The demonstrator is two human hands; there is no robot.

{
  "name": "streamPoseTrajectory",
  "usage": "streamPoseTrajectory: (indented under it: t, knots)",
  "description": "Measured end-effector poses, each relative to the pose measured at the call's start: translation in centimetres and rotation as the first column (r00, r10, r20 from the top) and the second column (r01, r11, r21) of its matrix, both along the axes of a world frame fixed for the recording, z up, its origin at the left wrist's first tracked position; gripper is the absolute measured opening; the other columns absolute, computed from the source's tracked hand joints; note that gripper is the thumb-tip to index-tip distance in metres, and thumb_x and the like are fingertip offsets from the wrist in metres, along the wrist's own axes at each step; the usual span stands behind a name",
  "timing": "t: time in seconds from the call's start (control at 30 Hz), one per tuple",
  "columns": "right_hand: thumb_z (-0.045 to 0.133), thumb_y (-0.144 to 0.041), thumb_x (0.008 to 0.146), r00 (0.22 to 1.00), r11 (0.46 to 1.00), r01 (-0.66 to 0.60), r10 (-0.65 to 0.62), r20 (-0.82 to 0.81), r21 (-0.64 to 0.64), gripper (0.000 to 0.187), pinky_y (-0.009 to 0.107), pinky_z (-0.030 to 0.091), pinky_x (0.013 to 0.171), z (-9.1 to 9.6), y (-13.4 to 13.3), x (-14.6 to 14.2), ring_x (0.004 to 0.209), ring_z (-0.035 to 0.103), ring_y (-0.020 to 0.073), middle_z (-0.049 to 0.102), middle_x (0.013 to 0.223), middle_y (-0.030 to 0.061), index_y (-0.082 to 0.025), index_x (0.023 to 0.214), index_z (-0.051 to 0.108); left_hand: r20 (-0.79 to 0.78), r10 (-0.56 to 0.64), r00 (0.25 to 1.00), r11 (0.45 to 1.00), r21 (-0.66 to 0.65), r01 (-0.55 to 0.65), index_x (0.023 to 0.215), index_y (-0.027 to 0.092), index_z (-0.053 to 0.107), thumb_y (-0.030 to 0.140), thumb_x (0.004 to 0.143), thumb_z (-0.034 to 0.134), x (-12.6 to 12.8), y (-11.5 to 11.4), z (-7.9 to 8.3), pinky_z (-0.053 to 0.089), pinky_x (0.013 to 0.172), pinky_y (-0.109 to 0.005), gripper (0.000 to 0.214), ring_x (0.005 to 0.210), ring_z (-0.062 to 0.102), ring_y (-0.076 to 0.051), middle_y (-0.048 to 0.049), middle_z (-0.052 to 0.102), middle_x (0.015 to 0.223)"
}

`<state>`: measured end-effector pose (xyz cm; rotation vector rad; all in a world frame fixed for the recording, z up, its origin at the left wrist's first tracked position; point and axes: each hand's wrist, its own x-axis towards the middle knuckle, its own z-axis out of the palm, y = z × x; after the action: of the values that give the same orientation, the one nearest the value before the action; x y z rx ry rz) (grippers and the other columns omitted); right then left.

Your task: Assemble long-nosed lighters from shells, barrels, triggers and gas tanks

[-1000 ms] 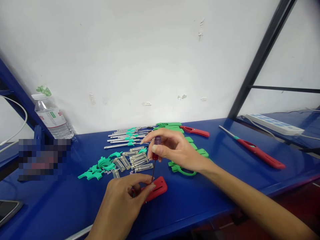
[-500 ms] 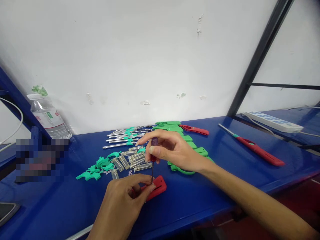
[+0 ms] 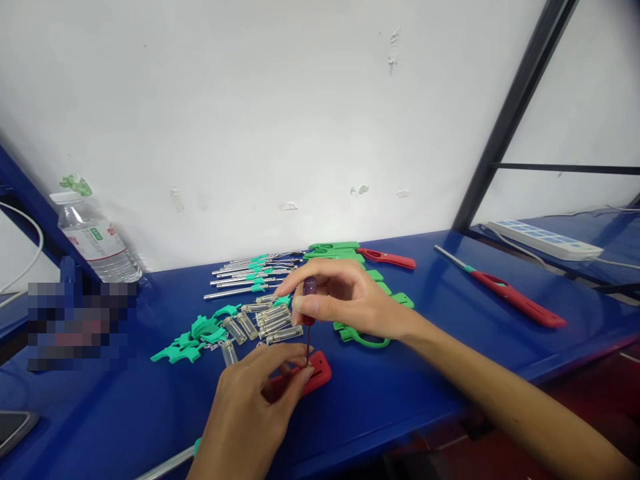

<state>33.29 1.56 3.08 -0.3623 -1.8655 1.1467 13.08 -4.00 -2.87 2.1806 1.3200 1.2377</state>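
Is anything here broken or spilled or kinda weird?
Yes, the white wall looks damaged: ragged, peeling-looking patches spoil its smooth surface. The water bottle looks tilted too, though the camera's wide view may cause that. I see no spill.

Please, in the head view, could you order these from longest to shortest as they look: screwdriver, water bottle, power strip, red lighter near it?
1. Red lighter
2. Power strip and water bottle: too alike to rank
3. Screwdriver, partly hidden by the right hand
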Motion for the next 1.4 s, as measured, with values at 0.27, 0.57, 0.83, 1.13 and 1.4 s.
streamPoseTrajectory:
  t: [0.27,0.57,0.83,1.13,1.4]
  knots:
    - [0.077,-0.034,0.097,0.994,0.997,0.023,-0.031,0.102,0.077,0.014,0.028,0.052,0.066,1.1,-0.3,0.7,0.078,0.068,0.0155,0.077,0.088,0.0022,-0.021,0.101,0.08,-0.076,0.026,0.997,0.999,-0.032,-0.028,0.1,0.028,0.083,0.026,0.088,0.065,1.1,0.1,-0.6,0.061,0.067,-0.031,0.021,0.067,0.074,-0.021,0.0011,0.082,0.083]
    - [0.076,-0.034,0.097,0.987,0.991,0.019,-0.04,0.157,0.135,0.014,0.027,0.049,0.067,0.9,0.1,0.7,0.082,0.068,0.0149,0.08,0.097,0.0026,-0.022,0.1,0.082,-0.212,0.003,0.977,0.991,-0.128,-0.031,0.107,0.028,0.081,0.021,0.094,0.065,1.7,0.4,-1.1,0.059,0.074,-0.033,0.022,0.088,0.08,-0.026,-0.0002,0.084,0.095]
    - [0.076,-0.033,0.097,0.979,0.996,0.028,-0.045,0.198,0.087,0.014,0.028,0.049,0.067,1.0,0.1,0.7,0.08,0.068,0.0162,0.078,0.089,0.0024,-0.021,0.101,0.081,-0.331,0.049,0.942,0.996,-0.059,-0.072,0.105,0.028,0.078,0.018,0.094,0.061,2.0,0.3,-0.9,0.054,0.065,-0.029,0.023,0.056,0.07,-0.021,0.0055,0.067,0.059]
    - [0.072,-0.039,0.1,0.96,0.995,0.071,-0.089,0.266,0.075,0.02,0.029,0.048,0.067,1.4,-0.1,0.7,0.074,0.065,0.0153,0.075,0.084,0.0017,-0.02,0.102,0.078,-0.35,0.059,0.935,0.993,-0.076,-0.091,0.105,0.028,0.074,0.02,0.096,0.056,2.2,0.4,-1.2,0.049,0.063,-0.027,0.022,0.054,0.065,-0.021,0.0086,0.049,0.05]
    - [0.073,-0.041,0.099,0.962,0.994,0.085,-0.1,0.255,0.071,0.022,0.029,0.048,0.068,1.3,0.0,0.7,0.073,0.064,0.0154,0.074,0.082,0.0015,-0.019,0.103,0.077,-0.338,0.062,0.939,0.994,-0.063,-0.088,0.107,0.026,0.071,0.023,0.1,0.053,2.2,0.4,-1.4,0.043,0.059,-0.027,0.02,0.05,0.058,-0.022,0.009,0.043,0.052]
